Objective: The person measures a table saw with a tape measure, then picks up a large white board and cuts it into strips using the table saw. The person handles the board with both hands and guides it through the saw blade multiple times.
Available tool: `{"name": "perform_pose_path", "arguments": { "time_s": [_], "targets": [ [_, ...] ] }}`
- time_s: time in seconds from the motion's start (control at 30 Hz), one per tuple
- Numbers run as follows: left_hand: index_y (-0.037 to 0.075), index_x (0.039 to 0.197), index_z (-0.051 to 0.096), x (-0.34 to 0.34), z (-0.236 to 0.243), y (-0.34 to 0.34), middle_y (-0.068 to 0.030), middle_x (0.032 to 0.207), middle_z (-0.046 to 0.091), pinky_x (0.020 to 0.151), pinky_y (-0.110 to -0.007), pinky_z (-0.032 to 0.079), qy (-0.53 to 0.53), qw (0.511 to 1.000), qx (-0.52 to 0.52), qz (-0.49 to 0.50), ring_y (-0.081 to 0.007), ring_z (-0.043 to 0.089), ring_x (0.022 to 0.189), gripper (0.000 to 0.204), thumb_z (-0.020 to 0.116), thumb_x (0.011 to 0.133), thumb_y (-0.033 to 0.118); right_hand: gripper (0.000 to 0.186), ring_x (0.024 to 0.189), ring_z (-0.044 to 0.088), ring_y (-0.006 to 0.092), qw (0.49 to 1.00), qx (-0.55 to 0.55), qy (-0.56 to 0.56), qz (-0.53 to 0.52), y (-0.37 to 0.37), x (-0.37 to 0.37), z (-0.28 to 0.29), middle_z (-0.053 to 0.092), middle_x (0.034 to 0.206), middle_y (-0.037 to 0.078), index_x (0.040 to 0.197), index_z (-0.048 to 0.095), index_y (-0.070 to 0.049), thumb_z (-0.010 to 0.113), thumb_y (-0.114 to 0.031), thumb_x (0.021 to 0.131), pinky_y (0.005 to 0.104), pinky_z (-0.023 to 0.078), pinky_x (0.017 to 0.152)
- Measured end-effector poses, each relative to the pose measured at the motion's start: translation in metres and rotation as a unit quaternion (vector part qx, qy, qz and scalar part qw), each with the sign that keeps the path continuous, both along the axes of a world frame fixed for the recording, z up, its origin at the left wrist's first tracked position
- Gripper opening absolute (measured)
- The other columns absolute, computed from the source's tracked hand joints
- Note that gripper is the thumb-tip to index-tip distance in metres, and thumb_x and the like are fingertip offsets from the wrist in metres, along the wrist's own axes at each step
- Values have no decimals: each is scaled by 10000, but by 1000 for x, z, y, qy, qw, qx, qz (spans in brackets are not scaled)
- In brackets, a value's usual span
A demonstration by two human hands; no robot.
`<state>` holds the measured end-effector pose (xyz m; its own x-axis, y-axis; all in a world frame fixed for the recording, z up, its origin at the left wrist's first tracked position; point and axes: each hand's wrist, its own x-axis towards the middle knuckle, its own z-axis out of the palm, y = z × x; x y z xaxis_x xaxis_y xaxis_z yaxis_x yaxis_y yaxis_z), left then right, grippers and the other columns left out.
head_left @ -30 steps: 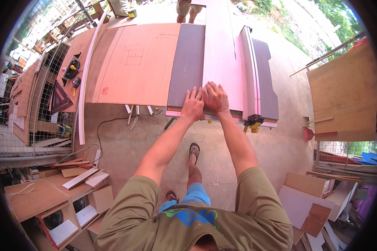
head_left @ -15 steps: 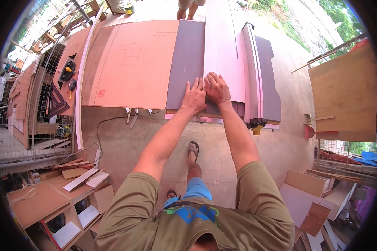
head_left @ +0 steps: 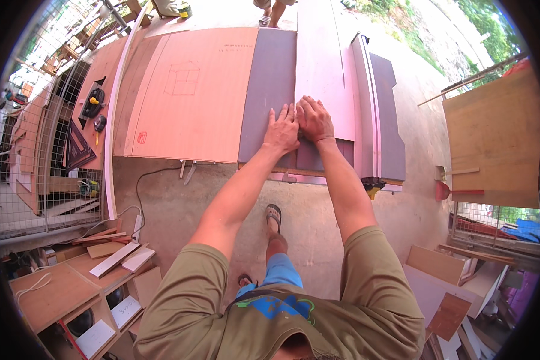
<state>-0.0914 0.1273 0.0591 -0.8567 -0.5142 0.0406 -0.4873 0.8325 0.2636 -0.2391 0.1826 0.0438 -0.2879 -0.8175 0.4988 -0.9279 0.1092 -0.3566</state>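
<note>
A long pale pinkish board lies on the dark grey top of a table saw, its left edge running away from me. My left hand rests open on the grey top just left of that edge, fingers stretched forward. On the board's near left corner lies my right hand, palm down, fingers extended and slightly bent; its thumb side is partly hidden. The two hands nearly touch. Right of the board stands the long rail-like fence. A dark thin line runs lengthwise in the far part of the board.
A wide wooden panel with pencil marks adjoins the saw on the left. Farther left lie a circular saw, a tape measure and a triangular square. Another person's legs stand beyond. A cable crosses the floor.
The board has slid a little away from me along the saw top, with both hands moving along with it. The other person's feet have shifted slightly.
</note>
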Motion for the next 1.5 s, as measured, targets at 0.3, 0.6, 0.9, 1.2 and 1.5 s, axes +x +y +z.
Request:
{"name": "perform_pose_path", "arguments": {
  "time_s": [0.3,0.6,0.9,1.2,1.5],
  "targets": [
    [-27,1568,386,-17,-6,-19,-210,1652,380,1227,-670,255,-4,1000,-6,0,-353,331,1553,808,700,878,253,347,1246,652,363,1000,-7,-5,-1,-18,-16,-1,701,1299,189,1168,720,-10,584,-296,1026,512,478,1117],
    [-29,1558,400,-30,-2,-34,-209,1643,394,1220,-674,270,3,1000,-3,5,-346,344,1548,846,738,828,230,337,1209,674,361,1000,-13,13,-3,-36,-29,0,709,1285,191,1158,726,-19,586,-297,1028,511,494,1101],
    [-18,1555,409,-41,-5,-48,-201,1639,403,1210,-673,296,15,1000,-8,6,-333,352,1546,884,767,782,216,337,1206,676,366,1000,-20,12,-3,-51,-41,-3,716,1271,191,1149,730,-30,584,-308,1028,513,495,1103],
    [-19,1545,427,-54,-9,-63,-204,1640,403,1212,-683,281,19,1000,-8,12,-320,356,1547,846,747,802,227,329,1204,677,368,1000,-26,5,-1,-66,-54,-8,723,1257,193,1136,738,-34,588,-305,1025,510,498,1100],
    [-12,1556,412,-62,-9,-71,-188,1650,392,1227,-682,252,8,1000,-6,11,-311,342,1555,802,704,849,230,313,1201,682,360,999,-32,0,-7,-77,-63,-12,731,1245,185,1104,751,-41,603,-302,1014,505,507,1094]
  ]
}}
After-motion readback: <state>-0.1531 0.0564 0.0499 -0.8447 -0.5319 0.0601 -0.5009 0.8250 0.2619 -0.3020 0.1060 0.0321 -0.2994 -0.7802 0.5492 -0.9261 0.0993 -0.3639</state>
